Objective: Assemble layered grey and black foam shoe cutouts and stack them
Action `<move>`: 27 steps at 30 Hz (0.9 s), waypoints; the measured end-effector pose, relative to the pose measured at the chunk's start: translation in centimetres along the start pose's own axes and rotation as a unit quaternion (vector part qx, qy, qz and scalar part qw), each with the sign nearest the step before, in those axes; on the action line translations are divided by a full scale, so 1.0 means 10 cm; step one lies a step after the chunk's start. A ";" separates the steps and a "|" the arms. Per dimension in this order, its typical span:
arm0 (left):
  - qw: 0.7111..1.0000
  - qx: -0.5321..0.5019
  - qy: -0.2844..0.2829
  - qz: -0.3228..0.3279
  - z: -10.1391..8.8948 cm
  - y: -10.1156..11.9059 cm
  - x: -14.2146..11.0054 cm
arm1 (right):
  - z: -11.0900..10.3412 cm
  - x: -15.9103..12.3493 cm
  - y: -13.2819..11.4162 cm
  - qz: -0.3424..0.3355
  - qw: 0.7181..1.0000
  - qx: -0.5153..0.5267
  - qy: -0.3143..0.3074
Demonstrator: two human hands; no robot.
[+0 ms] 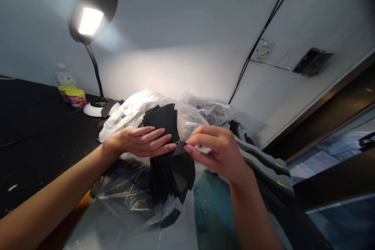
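The stack of dark pieces (pixel 162 121) stands fanned and uneven between the person's two hands. The left hand (pixel 148 141) lies across the stack's middle, its fingers stretched out and slightly apart; its thumb cannot be made out, so whether it grips is unclear. The right hand (pixel 218 150), just right of the stack, pinches the corner of a small dark flap (pixel 179 148) between thumb and fingertips. A clear plastic bag (pixel 140 103) bunches behind and around the stack. Well left of it, on the black tabletop (pixel 29 113), are a lit lamp (pixel 95 62), two yellow-lidded tubs (pixel 76 97) and a bottle (pixel 63 75). Grey-and-black pieces (pixel 263 162) with yellow-green marks lie to its right.
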State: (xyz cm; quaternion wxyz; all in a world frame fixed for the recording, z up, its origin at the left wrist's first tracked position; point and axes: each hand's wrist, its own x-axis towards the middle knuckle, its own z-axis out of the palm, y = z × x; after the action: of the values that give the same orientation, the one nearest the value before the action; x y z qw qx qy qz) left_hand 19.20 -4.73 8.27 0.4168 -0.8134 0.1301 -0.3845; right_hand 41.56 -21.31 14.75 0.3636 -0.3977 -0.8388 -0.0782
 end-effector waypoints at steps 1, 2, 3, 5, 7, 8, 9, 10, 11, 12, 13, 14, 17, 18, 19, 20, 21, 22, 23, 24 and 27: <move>1.000 -0.011 -0.001 0.001 0.00 0.00 0.00 | 0.01 0.00 0.01 0.011 1.000 -0.012 0.006; 1.000 -0.019 0.000 0.002 0.00 -0.01 -0.01 | 0.01 0.00 0.01 0.021 1.000 -0.019 0.008; 1.000 -0.023 0.005 0.006 0.00 -0.01 -0.01 | 0.02 0.00 0.01 0.033 0.999 -0.021 0.008; 0.999 -0.026 0.016 0.016 0.00 -0.02 -0.02 | 0.03 0.01 0.01 0.060 0.998 -0.026 0.011; 0.999 -0.041 0.008 0.019 0.01 -0.02 -0.03 | 0.03 0.01 0.00 0.082 0.996 -0.032 0.015; 0.998 -0.052 -0.005 0.018 0.02 -0.02 -0.04 | 0.03 0.01 0.00 0.091 0.995 -0.036 0.017; 0.998 -0.058 -0.018 0.014 0.03 -0.02 -0.04 | 0.03 0.01 -0.01 0.097 0.994 -0.041 0.019; 0.998 -0.054 -0.024 0.011 0.03 -0.02 -0.03 | 0.03 0.01 -0.01 0.102 0.994 -0.045 0.021; 0.999 -0.039 -0.020 0.010 0.04 -0.02 -0.03 | 0.03 0.01 -0.01 0.105 0.993 -0.047 0.023; 1.000 -0.019 -0.009 0.012 0.04 -0.02 -0.02 | 0.03 0.00 -0.01 0.106 0.993 -0.049 0.024; 1.000 0.001 0.006 0.015 0.04 -0.02 -0.02 | 0.02 0.00 0.00 0.106 0.993 -0.050 0.025; 1.000 0.014 0.018 0.018 0.05 -0.02 -0.01 | 0.02 0.00 0.00 0.105 0.993 -0.049 0.025; 1.000 0.003 0.020 0.017 0.05 -0.02 0.00 | 0.01 0.00 0.01 0.099 0.994 -0.034 0.020; 1.000 -0.009 0.013 0.013 0.04 -0.02 -0.01 | 0.01 0.00 0.01 0.098 0.995 -0.029 0.018; 1.000 -0.025 0.001 0.009 0.04 -0.02 -0.01 | 0.01 0.00 0.01 0.096 0.995 -0.023 0.015; 0.999 -0.047 -0.016 0.004 0.03 -0.02 -0.01 | 0.00 0.00 0.01 0.094 0.995 -0.019 0.012; 0.997 -0.074 -0.039 -0.003 0.02 -0.02 -0.01 | 0.00 0.00 0.01 0.090 0.996 -0.016 0.010; 0.992 -0.103 -0.066 -0.012 0.02 -0.02 -0.01 | 0.00 0.00 0.01 0.084 0.996 -0.014 0.007; 0.987 -0.131 -0.091 -0.022 0.01 -0.02 -0.02 | -0.01 -0.01 0.01 0.074 0.997 -0.014 0.004; 0.982 -0.154 -0.109 -0.031 0.00 -0.02 -0.02 | -0.02 -0.01 0.01 0.059 0.998 -0.013 0.003; 0.975 -0.173 -0.126 -0.049 -0.01 -0.02 -0.03 | -0.05 -0.02 0.00 0.002 1.000 0.009 -0.014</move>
State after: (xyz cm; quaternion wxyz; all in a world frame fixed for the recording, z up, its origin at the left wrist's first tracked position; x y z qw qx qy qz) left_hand 18.94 -4.51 8.33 0.2630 -0.9206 0.1011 -0.2702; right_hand 41.92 -21.59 14.98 0.3555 -0.3970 -0.8437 -0.0642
